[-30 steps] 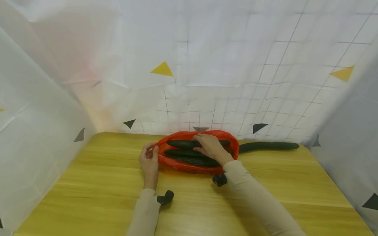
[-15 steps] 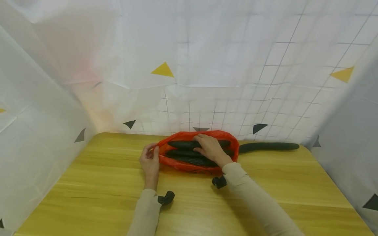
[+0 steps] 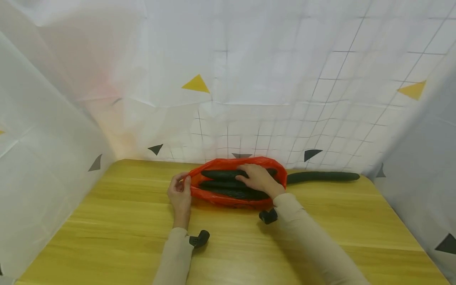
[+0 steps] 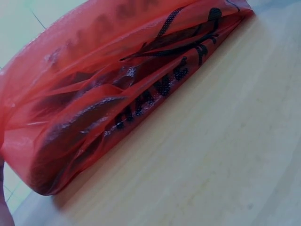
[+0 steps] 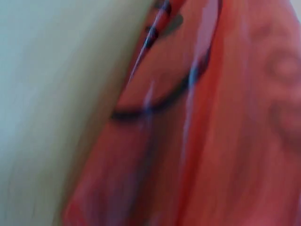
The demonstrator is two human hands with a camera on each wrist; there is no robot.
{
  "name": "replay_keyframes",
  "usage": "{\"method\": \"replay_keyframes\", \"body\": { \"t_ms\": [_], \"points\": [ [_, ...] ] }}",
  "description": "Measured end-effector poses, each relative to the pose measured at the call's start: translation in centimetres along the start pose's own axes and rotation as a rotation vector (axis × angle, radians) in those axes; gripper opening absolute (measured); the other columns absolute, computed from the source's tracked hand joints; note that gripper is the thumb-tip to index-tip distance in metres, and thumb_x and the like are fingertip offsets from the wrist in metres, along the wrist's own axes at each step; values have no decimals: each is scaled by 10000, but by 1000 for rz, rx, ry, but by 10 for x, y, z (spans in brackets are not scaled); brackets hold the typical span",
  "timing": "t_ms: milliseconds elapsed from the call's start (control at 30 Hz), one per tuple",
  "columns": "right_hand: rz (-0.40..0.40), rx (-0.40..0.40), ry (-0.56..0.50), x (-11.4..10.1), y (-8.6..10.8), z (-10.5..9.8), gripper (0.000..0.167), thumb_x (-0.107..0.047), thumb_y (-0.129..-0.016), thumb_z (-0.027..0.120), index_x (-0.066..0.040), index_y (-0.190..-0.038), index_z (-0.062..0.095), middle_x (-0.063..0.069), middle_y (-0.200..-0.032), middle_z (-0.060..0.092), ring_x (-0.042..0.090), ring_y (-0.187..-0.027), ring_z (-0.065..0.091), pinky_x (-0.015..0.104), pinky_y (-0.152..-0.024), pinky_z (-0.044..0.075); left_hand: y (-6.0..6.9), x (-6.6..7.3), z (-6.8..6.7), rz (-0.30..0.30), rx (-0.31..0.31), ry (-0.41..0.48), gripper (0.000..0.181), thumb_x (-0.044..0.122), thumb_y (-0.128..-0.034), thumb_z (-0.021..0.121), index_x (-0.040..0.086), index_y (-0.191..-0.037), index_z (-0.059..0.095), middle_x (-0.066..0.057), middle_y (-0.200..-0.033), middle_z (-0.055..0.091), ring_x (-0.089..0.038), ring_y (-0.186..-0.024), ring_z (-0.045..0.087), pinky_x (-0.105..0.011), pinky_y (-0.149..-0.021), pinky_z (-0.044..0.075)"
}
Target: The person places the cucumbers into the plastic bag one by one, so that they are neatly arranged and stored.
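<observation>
To the left of the thin, crinkled red plastic bag [image 3: 229, 202], my left hand [image 3: 179, 194] pinched the end of its rim between thumb and fingers. Below that, in front of the bag, a black curved device [image 3: 200, 239] stuck out from my beige left sleeve [image 3: 174, 257]. The bag lay wide-mouthed on the yellow wood-grain table [image 3: 117, 237], black print [image 4: 162, 87] on its wall. I counted three long dark-green cucumbers inside, side by side: a back one [image 3: 221, 174], a middle one [image 3: 217, 185] and a front one [image 3: 236, 193]. My right hand [image 3: 258, 177] was in over the bag's right half, fingers bent across the back cucumber, thumb apart on its near side; whether it gripped, I cannot tell. That hand and my beige right sleeve [image 3: 313, 241] stood in the way, hiding parts of the cucumbers and the bag's right front rim. A second black device [image 3: 268, 216] sat just before the bag. Right of the bag, a fourth cucumber [image 3: 322, 176] lay on the table, its near end at the bag's edge. White sheeting [image 3: 249, 130] rose behind the bag.
</observation>
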State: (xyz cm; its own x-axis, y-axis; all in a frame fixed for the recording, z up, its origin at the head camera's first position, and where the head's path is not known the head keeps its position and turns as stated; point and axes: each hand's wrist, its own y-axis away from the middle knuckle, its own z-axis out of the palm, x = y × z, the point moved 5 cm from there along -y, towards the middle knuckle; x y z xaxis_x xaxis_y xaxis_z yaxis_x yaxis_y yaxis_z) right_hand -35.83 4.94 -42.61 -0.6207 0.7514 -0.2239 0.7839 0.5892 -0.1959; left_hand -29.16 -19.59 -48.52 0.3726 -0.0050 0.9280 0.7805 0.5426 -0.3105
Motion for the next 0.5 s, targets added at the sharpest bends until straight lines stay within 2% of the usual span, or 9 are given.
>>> {"method": "replay_keyframes", "body": {
  "t_ms": [300,500],
  "points": [
    [-19,118,-4,5,3,2,373,-341,-868,668,-119,-1167,635,44,-1134,672,237,-1026,635,416,-858,519,1,0,0,10,10,21,197,131,-890,647,30,-1059,653,-48,-1029,630,-144,-873,592,-132,-729,499],
    [26,166,10,3,2,2,380,-346,-828,713,-136,-1139,650,26,-1103,675,222,-993,639,398,-820,530,1,2,1,14,8,42,207,148,-888,652,36,-1062,651,-60,-1033,632,-155,-893,596,-135,-741,501]
  ]
}}
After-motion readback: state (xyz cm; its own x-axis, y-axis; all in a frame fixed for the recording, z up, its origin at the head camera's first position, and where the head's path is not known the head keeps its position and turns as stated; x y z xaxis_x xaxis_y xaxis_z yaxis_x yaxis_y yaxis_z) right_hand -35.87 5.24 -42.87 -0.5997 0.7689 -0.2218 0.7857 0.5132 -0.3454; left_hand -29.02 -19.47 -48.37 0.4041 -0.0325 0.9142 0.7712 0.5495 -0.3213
